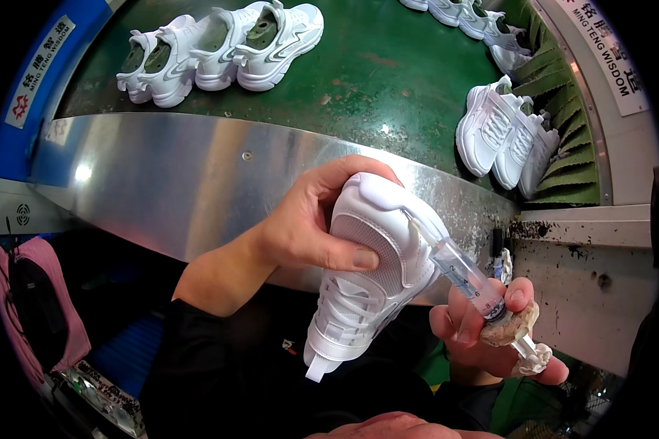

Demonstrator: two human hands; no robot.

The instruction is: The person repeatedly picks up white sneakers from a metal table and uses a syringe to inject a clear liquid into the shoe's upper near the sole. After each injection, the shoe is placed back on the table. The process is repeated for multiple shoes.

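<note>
My left hand (307,219) is closed round the toe end of a white sneaker (377,256), its thumb pressed on the mesh upper. The toe points away from me and the laced collar end hangs toward me. In my right hand (476,322) is a clear syringe (465,276), held by its barrel and plunger end. Its thin tip meets the shoe along the seam between sole and upper near the toe. Pale, crusted material is wrapped about the syringe's flange and plunger end. Whether anything is coming out of the tip is too small to tell.
Beyond a metal ledge (220,157), a green surface (388,88) carries white sneakers (278,44) at the far left and more sneakers (509,135) at the right. Green flaps (570,139) line the right side. A pink and black bag (47,300) is at lower left.
</note>
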